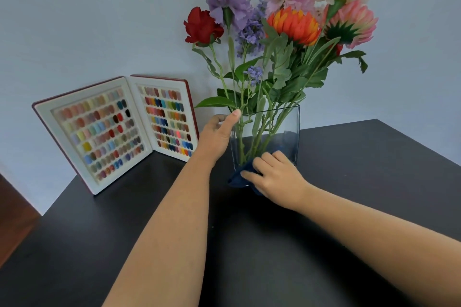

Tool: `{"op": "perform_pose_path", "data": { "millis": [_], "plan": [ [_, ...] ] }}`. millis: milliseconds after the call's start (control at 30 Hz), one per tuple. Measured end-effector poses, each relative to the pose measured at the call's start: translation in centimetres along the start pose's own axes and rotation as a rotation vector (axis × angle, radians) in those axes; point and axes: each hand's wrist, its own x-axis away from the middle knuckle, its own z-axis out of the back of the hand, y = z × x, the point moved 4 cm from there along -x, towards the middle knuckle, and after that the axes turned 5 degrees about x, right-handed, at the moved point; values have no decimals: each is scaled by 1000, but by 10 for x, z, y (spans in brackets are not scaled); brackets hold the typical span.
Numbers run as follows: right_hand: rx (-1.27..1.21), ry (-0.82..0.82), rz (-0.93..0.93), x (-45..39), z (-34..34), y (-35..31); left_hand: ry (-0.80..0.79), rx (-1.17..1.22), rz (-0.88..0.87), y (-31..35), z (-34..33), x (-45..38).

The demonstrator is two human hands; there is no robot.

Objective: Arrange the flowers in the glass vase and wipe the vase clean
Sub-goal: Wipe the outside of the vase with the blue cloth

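Note:
A clear rectangular glass vase (284, 129) stands on the black table (361, 169). Several flowers (291, 25) stand in it: red, purple, orange, pink and cream heads on green stems. My left hand (217, 134) grips the vase's left upper corner, thumb along the rim. My right hand (274, 177) presses a dark blue cloth (237, 177) against the lower front of the vase, near its base. Most of the cloth is hidden under that hand.
An open display book of coloured nail samples (112, 127) stands propped against the pale wall at the table's back left. The table's left edge drops to a brown floor (15, 219).

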Motion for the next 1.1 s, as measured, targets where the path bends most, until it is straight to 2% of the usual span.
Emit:
{"op": "perform_pose_path", "data": {
  "millis": [100,233,300,400,567,633,767,833,900,1033,1100],
  "plan": [
    [19,34,-22,-3,6,13,-12,-3,-4,1,0,0],
    [49,277,-284,-25,34,60,-38,17,-16,0,1,-3],
    [71,329,-340,-32,41,67,-55,18,-16,0,1,-4],
    [41,276,-242,-33,30,48,-69,20,-9,1,2,-4],
    [56,22,85,1,-1,6,-65,3,16,4,2,2],
    [59,10,82,3,0,11,-61,5,14,4,2,3],
    [42,196,-197,-11,18,46,-62,12,16,7,3,5],
    [42,231,-249,-15,21,50,-62,14,21,6,3,5],
    [14,200,-192,-13,14,37,-63,10,19,5,3,6],
    [-24,12,48,5,-6,7,-57,-2,24,7,3,8],
    [-8,-5,123,7,-6,9,-56,-10,27,7,3,9]
  ]
}}
